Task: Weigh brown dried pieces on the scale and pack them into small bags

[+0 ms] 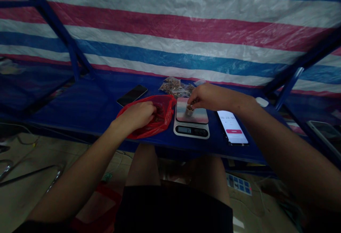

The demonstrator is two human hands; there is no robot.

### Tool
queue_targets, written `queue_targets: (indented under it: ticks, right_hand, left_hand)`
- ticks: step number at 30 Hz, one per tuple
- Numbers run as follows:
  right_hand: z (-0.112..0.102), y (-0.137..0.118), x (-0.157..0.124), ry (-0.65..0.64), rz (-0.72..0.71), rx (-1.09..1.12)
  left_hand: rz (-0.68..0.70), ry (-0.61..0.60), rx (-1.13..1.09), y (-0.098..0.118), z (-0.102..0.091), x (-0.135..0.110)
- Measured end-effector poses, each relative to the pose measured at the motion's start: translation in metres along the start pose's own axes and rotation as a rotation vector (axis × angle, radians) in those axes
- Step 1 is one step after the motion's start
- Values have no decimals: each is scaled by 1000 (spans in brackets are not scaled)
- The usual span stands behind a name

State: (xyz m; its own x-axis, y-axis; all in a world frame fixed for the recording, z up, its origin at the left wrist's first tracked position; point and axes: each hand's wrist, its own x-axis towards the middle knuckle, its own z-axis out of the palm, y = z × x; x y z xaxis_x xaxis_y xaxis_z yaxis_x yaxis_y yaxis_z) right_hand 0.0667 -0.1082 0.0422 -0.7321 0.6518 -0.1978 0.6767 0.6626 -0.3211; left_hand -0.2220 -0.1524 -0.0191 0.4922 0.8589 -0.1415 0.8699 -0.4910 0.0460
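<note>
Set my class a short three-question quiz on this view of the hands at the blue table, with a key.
1. What is the left hand inside?
2. True or false: the right hand touches the small cup on the scale.
3. What lies just behind the scale? A: small packets; B: a mug; C: a kettle.

Key: 1. the red plastic bag; 2. true; 3. A.
</note>
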Motion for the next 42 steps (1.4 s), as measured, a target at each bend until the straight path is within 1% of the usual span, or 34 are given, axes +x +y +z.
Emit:
queue_targets:
  ticks: [3,6,8,10,14,17,19,22,24,28,32,35,37,39,42]
  right_hand:
    - [-1,-3,-1,33,31,-8]
    - [-2,-7,-1,68,70,-42]
    - [-3,-9,-2,61,81,-50]
    - [-4,-9,-2,58,87,-55]
    - [-4,-9,-4,93,64,-57]
    - [-5,-6,-5,123,28,-43]
    - [-5,-2,-7,153,21,-35]
    - [-5,11,-13,185,50,-25]
    - [-2,22,-17,165,82,-24]
    - [11,40,-23,65,149,-52]
    - [23,43,-23,14,170,-29]
    - [23,44,-23,-8,160,27]
    - [20,44,-25,21,146,32]
    - [15,41,-28,85,135,32]
    - [10,29,-30,172,131,51]
  left_hand:
    - [27,15,-11,-3,2,3]
    - [38,56,-25,-7,5,4]
    - [31,98,-30,-10,8,5]
    - [23,114,-30,-13,11,7]
    - [8,80,-15,-17,14,10]
    - [8,72,-9,-16,12,12]
    - [-6,65,-6,-13,9,12]
    - [-38,45,-18,-9,4,11]
    - [-43,22,-35,-9,2,10]
    - [-23,15,-62,-13,1,12]
    - [-13,40,-54,-20,3,14]
    - [7,69,-65,-24,2,14]
    - [19,84,-87,-25,-1,12]
    - [10,78,-114,-24,-6,10]
    - [-30,69,-159,-21,-15,7]
